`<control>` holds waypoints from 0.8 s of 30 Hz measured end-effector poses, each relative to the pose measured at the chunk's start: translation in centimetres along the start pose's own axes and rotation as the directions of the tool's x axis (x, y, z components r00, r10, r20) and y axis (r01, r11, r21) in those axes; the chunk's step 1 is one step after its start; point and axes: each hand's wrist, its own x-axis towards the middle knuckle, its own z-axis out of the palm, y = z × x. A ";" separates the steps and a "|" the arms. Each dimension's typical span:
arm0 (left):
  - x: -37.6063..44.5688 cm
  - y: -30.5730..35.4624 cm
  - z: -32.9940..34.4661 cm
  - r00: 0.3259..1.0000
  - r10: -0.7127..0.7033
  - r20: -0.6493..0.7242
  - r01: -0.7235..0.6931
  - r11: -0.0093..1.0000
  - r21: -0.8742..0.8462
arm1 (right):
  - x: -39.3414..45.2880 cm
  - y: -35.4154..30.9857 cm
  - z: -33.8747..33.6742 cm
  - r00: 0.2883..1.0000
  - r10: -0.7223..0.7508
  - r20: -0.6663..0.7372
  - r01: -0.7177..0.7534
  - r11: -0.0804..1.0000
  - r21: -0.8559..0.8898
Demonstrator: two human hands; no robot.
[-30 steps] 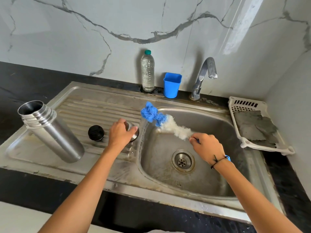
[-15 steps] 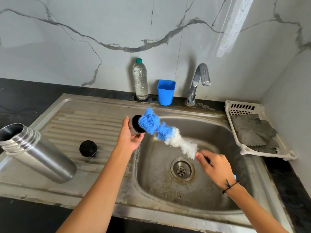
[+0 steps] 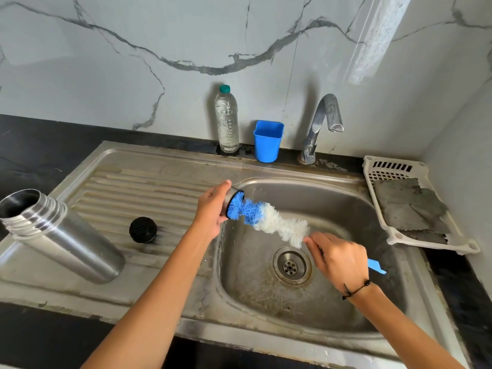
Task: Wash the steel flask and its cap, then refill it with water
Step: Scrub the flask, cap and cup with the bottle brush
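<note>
Left hand (image 3: 213, 211) gripping cap (image 3: 232, 200), right hand (image 3: 338, 258) pinching brush (image 3: 269, 222) handle; twist bristles deep inside, over sink (image 3: 346, 187) basin.

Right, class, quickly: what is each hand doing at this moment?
Left hand: grips the steel cap, its opening facing the brush.
Right hand: holds the bottle brush by its handle, bristle tip inside the cap.

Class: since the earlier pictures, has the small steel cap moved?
Yes. The small steel cap, gripped by the left hand, rose off the ribbed drainboard to the basin's edge, onto the blue-and-white bottle brush.
</note>
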 end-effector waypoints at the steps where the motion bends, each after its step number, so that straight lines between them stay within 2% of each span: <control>1: 0.2 -0.2 0.0 1.000 0.005 -0.014 -0.005 1.000 0.016 | 0.1 0.0 -0.1 0.999 -0.015 -0.043 0.015 1.000 -0.006; 4: 0.7 -1.0 0.2 0.996 0.042 -0.084 -0.035 0.997 0.075 | 0.4 -0.2 -0.1 0.991 -0.056 -0.120 0.054 0.998 -0.020; 6: 0.8 -1.6 0.2 0.990 0.083 -0.118 -0.075 0.994 0.076 | 0.8 -0.6 -0.2 0.997 -0.030 -0.064 0.031 1.000 0.002; 8: 0.6 -1.7 0.1 0.987 0.118 -0.108 -0.114 0.993 0.039 | 1.3 -0.8 -0.1 0.992 0.091 0.086 -0.094 0.995 0.025; 9: 0.6 -1.8 -0.1 0.988 0.124 -0.093 -0.125 0.992 -0.005 | 1.7 -0.7 -0.2 0.964 0.173 0.204 -0.186 0.982 0.043; 10: 0.5 -1.8 -0.3 0.990 0.126 -0.069 -0.131 0.988 -0.077 | 2.3 -0.4 -0.1 0.902 0.230 0.365 -0.292 0.948 0.124; 11: 0.6 -1.9 -0.7 0.992 0.120 -0.042 -0.126 0.976 -0.178 | 2.8 -0.2 -0.3 0.813 0.232 0.535 -0.434 0.853 0.289; 12: 0.5 -2.0 -1.0 0.993 0.115 -0.010 -0.113 0.952 -0.284 | 3.5 -0.3 -0.7 0.716 0.201 0.669 -0.598 0.670 0.439; 13: 0.5 -2.1 -1.3 0.994 0.110 0.020 -0.095 0.923 -0.372 | 4.0 -0.4 -1.2 0.624 0.154 0.766 -0.728 0.470 0.498; 14: 0.5 -2.2 -1.5 0.994 0.104 0.040 -0.078 0.904 -0.420 | 4.4 -0.6 -1.6 0.557 0.115 0.822 -0.801 0.337 0.496; 15: 0.6 -2.3 -1.7 0.993 0.101 0.054 -0.067 0.897 -0.437 | 4.6 -0.7 -1.8 0.526 0.097 0.845 -0.827 0.291 0.481; 16: 0.7 -2.2 -1.9 0.994 0.094 0.055 -0.062 0.905 -0.421 | 4.7 -1.1 -2.1 0.518 0.090 0.850 -0.831 0.290 0.476; 17: 0.9 -2.2 -1.9 0.996 0.084 0.040 -0.062 0.920 -0.387 | 4.7 -1.4 -2.4 0.555 0.100 0.826 -0.796 0.354 0.492; 19: 1.0 -1.9 -1.8 0.997 0.068 -0.028 -0.073 0.965 -0.252 | 4.7 -2.0 -2.9 0.707 0.121 0.697 -0.580 0.663 0.473; 20: 1.1 -1.8 -1.7 0.995 0.065 -0.070 -0.076 0.982 -0.172 | 4.7 -2.2 -3.3 0.772 0.107 0.627 -0.419 0.827 0.375; 21: 1.2 -1.8 -1.6 0.992 0.063 -0.108 -0.074 0.992 -0.099 | 4.7 -2.6 -3.6 0.831 0.084 0.550 -0.259 0.934 0.248; 23: 1.4 -1.9 -1.7 0.990 0.027 -0.142 -0.021 0.999 0.039 | 4.6 -3.1 -4.1 0.943 -0.041 0.330 0.032 0.999 0.034; 24: 1.4 -1.9 -1.8 0.991 -0.012 -0.134 0.029 0.991 0.128 | 4.5 -3.2 -4.3 0.954 -0.129 0.269 0.147 0.988 -0.049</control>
